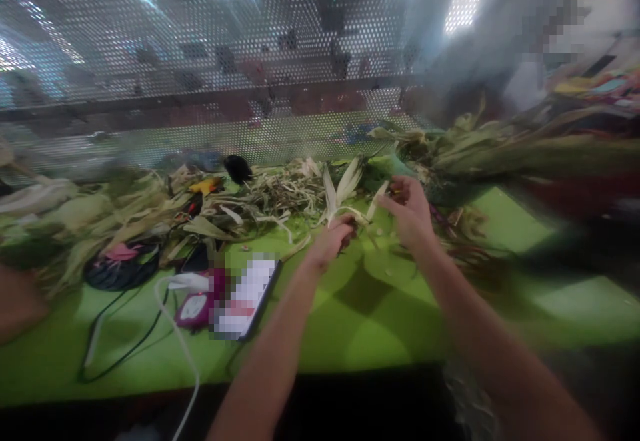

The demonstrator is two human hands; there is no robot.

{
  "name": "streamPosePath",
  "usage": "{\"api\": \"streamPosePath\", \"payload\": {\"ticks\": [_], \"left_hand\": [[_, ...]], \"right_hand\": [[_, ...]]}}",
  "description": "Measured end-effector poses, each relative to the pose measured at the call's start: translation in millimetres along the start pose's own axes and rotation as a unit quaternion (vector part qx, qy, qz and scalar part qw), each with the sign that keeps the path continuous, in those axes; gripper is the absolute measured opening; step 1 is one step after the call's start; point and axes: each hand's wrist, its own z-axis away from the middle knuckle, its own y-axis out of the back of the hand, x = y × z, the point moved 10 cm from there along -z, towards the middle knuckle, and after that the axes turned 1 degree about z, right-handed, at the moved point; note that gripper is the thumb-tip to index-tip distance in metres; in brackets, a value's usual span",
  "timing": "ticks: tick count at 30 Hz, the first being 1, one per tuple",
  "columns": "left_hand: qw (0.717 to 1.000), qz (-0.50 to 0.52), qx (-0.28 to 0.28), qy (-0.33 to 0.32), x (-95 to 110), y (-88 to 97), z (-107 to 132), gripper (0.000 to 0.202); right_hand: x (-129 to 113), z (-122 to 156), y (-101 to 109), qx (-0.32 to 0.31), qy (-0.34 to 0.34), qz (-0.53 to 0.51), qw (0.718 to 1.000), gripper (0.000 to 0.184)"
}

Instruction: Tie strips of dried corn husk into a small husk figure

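Observation:
Over the green table, my left hand is closed around the base of a bunch of pale dried corn husks, whose leaves fan upward. To its right, my right hand pinches a single husk strip that slants between the two hands. Its lower end comes close to the bunch; whether they are joined I cannot tell. Blur softens the fingers of both hands. A heap of shredded husk scraps lies just beyond my left hand.
A phone lies left of my left forearm, beside a purple device with a white cable. A black round pouch sits farther left. Larger husk piles stand at the back right. A perforated metal screen rises behind the table.

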Motion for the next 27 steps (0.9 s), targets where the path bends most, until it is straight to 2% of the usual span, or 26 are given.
{"api": "streamPosePath", "payload": {"ticks": [2, 4, 6, 8, 9, 13, 16, 19, 21, 23, 25, 27], "left_hand": [[1.000, -0.018, 0.014, -0.001, 0, 2.4, 0, 0.027], [0.999, -0.035, 0.013, -0.008, 2, 1.3, -1, 0.029], [0.999, -0.052, 0.003, -0.015, 4, -1.6, -1, 0.025], [0.997, -0.077, -0.005, -0.025, 7, -4.1, -1, 0.022], [0.995, -0.092, -0.010, -0.031, 8, -5.5, 0, 0.022], [0.988, -0.137, -0.049, -0.057, 11, -15.5, 1, 0.029], [0.986, -0.139, -0.064, -0.066, 10, -19.3, 2, 0.024], [0.993, -0.098, -0.055, -0.047, 5, -17.5, 0, 0.014], [0.998, -0.043, -0.038, -0.038, 4, -15.1, -1, 0.013], [0.999, 0.015, -0.008, -0.038, 4, -10.1, -3, 0.017], [0.997, 0.062, 0.026, -0.041, 5, -3.3, -5, 0.020], [0.993, 0.099, 0.046, -0.045, 5, 2.1, -7, 0.022]], "right_hand": [[-26, 2, 6, 0.015, 0.093, 0.073, 0.993, 0.058], [-45, 7, -8, -0.051, 0.158, 0.118, 0.979, 0.041], [-50, 15, -29, -0.149, 0.169, 0.126, 0.966, 0.019], [-46, 21, -43, -0.214, 0.146, 0.107, 0.960, 0.012], [-42, 22, -46, -0.225, 0.131, 0.091, 0.961, 0.011], [-31, 19, -44, -0.194, 0.101, 0.042, 0.975, 0.011], [-29, 17, -42, -0.174, 0.104, 0.050, 0.978, 0.010], [-41, 19, -34, -0.130, 0.152, 0.092, 0.976, 0.008], [-52, 20, -23, -0.075, 0.183, 0.119, 0.973, 0.020], [-53, 19, -13, -0.034, 0.173, 0.127, 0.976, 0.024], [-43, 17, -12, -0.044, 0.124, 0.117, 0.984, 0.017], [-28, 17, -25, -0.112, 0.063, 0.109, 0.986, 0.021]]}}
